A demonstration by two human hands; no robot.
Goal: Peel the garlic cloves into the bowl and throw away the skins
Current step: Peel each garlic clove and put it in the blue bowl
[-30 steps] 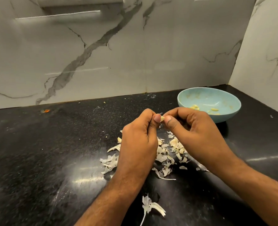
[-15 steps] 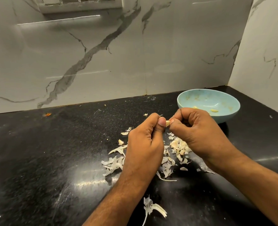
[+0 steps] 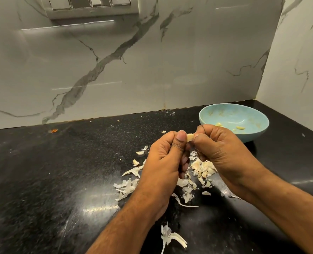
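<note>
Both hands hold a single garlic clove (image 3: 189,138) above the table (image 3: 42,180), between the bowl and the litter of skins: the left hand (image 3: 163,162) pinches one end between thumb and curled fingers, and the right hand (image 3: 223,153) pinches the other end, so each grip is closed narrowly on the clove. Only a pale sliver of the clove shows between the two thumbs; whether skin remains on it cannot be told, since the fingers cover most of its surface. The work is judged to be mid-course. The light blue bowl (image 3: 258,132), just beyond the right hand, carries a few peeled cloves (image 3: 240,127) on its floor, part of its near rim being masked by the right knuckles. The skins (image 3: 203,167) are not yet disposed of: a scatter lies on the table directly below the hands, nearer the viewer than the bowl, with further shreds left of it and one stray husk (image 3: 170,235) well toward the viewer from the bowl. Some pieces in the scatter are thicker and creamier and may be unpeeled cloves, but this cannot be confirmed. No bin or other receptacle for the skins is in view. Remaining, by judgement: finish this clove, drop it in the bowl, peel any others, and clear the skins.
</note>
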